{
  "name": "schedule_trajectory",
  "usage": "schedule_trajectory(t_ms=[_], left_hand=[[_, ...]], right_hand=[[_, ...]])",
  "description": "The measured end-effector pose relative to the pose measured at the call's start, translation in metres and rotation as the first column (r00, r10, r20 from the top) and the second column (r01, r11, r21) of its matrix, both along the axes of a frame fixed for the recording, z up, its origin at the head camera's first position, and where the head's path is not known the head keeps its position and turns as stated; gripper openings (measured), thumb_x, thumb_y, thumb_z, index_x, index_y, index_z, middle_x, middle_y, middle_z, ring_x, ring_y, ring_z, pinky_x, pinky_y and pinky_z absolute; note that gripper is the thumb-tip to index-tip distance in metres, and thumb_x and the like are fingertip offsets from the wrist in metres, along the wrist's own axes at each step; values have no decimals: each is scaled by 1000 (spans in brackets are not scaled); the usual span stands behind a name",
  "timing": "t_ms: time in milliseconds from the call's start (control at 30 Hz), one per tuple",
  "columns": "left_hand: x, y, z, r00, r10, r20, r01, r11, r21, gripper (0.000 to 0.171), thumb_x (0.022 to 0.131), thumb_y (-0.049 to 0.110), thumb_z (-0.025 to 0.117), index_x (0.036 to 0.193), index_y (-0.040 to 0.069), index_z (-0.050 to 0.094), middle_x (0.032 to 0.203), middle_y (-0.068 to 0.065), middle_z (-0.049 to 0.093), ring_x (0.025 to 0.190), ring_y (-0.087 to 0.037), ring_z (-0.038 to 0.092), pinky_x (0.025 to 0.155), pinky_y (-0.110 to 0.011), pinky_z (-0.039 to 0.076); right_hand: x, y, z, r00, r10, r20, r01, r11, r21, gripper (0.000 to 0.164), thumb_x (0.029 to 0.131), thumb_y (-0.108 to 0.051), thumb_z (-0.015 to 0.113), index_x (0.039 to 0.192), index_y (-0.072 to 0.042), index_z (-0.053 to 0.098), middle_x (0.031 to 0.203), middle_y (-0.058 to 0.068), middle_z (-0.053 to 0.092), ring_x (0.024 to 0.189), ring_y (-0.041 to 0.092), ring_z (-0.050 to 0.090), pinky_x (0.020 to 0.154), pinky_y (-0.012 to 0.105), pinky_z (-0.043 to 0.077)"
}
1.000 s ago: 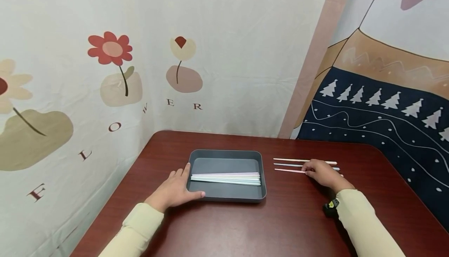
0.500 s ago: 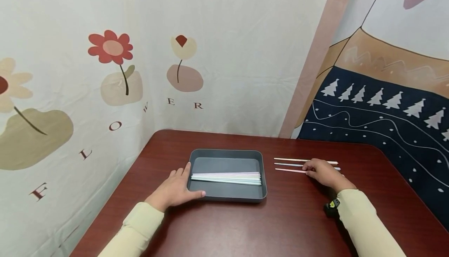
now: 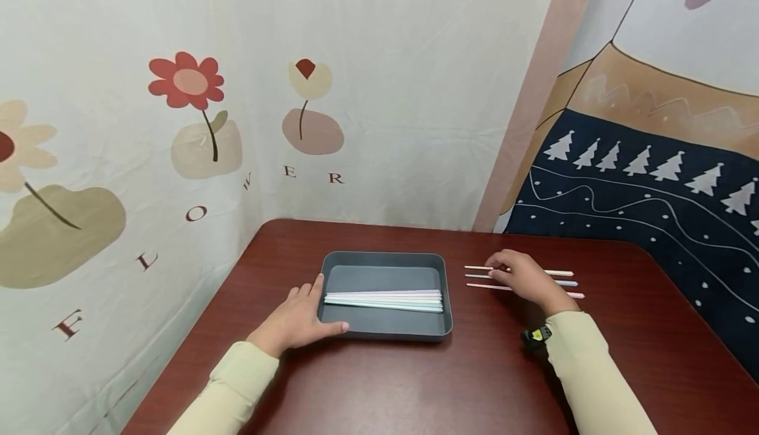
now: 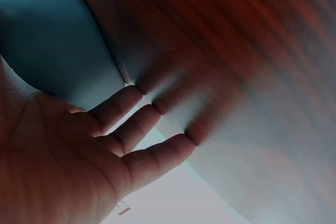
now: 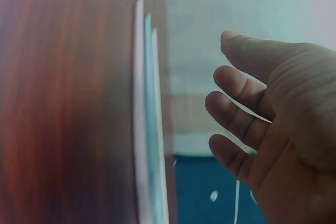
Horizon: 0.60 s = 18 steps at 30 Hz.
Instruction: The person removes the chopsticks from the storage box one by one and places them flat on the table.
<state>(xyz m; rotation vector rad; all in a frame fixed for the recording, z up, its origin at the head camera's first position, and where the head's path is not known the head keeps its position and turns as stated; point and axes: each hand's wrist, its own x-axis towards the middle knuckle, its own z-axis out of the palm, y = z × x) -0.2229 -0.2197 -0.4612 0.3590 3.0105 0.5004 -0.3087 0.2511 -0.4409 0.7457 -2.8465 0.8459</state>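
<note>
A dark grey tray [image 3: 385, 325] holds a bundle of several pastel chopsticks [image 3: 385, 300] lying side by side. At its left end is my left hand [image 3: 293, 319], fingers extended along the side and thumb at the front rim; the left wrist view shows these fingers reaching past the tray's wall [image 4: 58, 35]. To the right lie three separate chopsticks, a yellowish one [image 3: 559, 273], a blue one [image 3: 566, 283] and a pink one [image 3: 575, 295], roughly parallel. Over them hovers my right hand [image 3: 524, 280], fingers loosely bent and holding nothing; the right wrist view shows a gap between fingers and chopsticks.
All this is on a reddish-brown wooden table [image 3: 409, 389]. A pale cloth wall [image 3: 403, 125] with printed flowers and letters rises behind and left. A dark blue tree-patterned hanging [image 3: 640, 211] borders the right. A black strap device [image 3: 536, 336] sits at my right wrist.
My right hand has lifted off the three chopsticks and shifted left and away from me, its fingers parted from them. The left hand and the tray keep their places.
</note>
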Motion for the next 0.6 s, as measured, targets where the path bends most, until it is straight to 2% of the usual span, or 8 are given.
schedule_trajectory(t_ms=[267,600], left_hand=[[-1,-1,1,1000,6,1,-6,1000,3,129,72,84,60,156,-5,18,146,-30,40,136,-52,33,109,-55,31],[0,-1,-2,1000,22,6,-22,999,-25,130,71,86,58,156,-4,18,146,-28,42,135,-51,36,108,-54,34]], right_hand=[[-5,-52,18,997,75,23,-74,995,-61,14,93,-10,70,107,-8,72,100,0,65,88,18,59,80,39,52],[-12,-115,24,980,199,29,-196,977,-83,15,94,-10,68,108,-6,72,99,-1,64,88,16,58,78,36,51]])
